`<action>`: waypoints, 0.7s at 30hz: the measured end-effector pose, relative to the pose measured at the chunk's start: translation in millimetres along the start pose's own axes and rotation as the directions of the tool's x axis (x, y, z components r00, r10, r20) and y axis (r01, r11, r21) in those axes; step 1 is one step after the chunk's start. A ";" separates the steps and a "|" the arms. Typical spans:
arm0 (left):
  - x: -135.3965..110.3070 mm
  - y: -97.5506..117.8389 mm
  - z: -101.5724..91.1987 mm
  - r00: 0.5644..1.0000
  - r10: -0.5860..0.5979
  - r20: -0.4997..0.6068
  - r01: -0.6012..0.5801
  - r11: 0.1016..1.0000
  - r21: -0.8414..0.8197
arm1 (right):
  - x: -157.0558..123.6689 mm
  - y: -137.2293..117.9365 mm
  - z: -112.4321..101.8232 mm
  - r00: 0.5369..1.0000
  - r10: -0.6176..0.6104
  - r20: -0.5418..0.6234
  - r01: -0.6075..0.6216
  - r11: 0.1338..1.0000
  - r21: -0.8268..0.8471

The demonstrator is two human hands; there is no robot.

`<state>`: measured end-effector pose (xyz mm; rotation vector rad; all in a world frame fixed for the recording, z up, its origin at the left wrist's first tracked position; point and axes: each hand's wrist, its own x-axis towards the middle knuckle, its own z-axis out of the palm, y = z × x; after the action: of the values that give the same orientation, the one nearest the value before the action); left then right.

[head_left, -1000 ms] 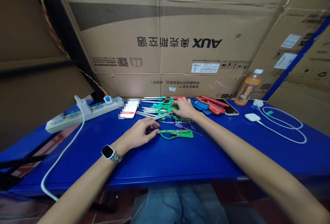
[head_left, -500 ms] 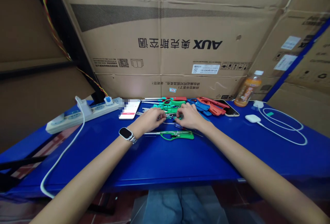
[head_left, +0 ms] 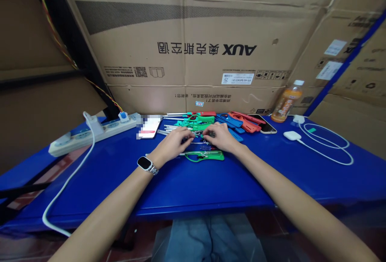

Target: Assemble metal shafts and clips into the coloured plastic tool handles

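Note:
My left hand (head_left: 174, 144), a watch on its wrist, is closed over small thin parts in the middle of the blue table (head_left: 193, 185). Close beside it, my right hand (head_left: 222, 136) is closed too, its thumb and fingers pinched together. Small green and wiry pieces show between the hands, but I cannot make out what each one holds. Nearer to me lies a green long-nosed lighter (head_left: 208, 155) with its inside exposed. Behind the hands are a red and green lighter (head_left: 202, 113), green casings (head_left: 203, 119), blue casings (head_left: 230, 121) and red casings (head_left: 247, 122).
At the back left are a phone (head_left: 153, 126) and a power strip (head_left: 117, 127) with a white cable. A second phone (head_left: 267, 125) lies partly under the red casings. An orange drink bottle (head_left: 286, 103) and a white earphone case (head_left: 292, 135) stand right. Cardboard (head_left: 208, 25) walls the back.
The view has shifted slightly. Both hands stay over the same small parts, and the left fingers and thumb have moved a little. The lighters and casings lie as before.

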<state>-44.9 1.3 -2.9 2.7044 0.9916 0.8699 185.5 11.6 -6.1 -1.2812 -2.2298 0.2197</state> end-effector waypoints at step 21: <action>-1.8 10.4 -11.7 0.991 0.098 -0.086 -0.097 0.995 0.019 | -12.7 -23.9 2.8 0.991 0.108 0.082 -0.134 0.681 0.720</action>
<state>-46.8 -8.7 9.1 2.7694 0.8915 1.0092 171.1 -11.4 -3.7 -0.9561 -1.7571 1.0722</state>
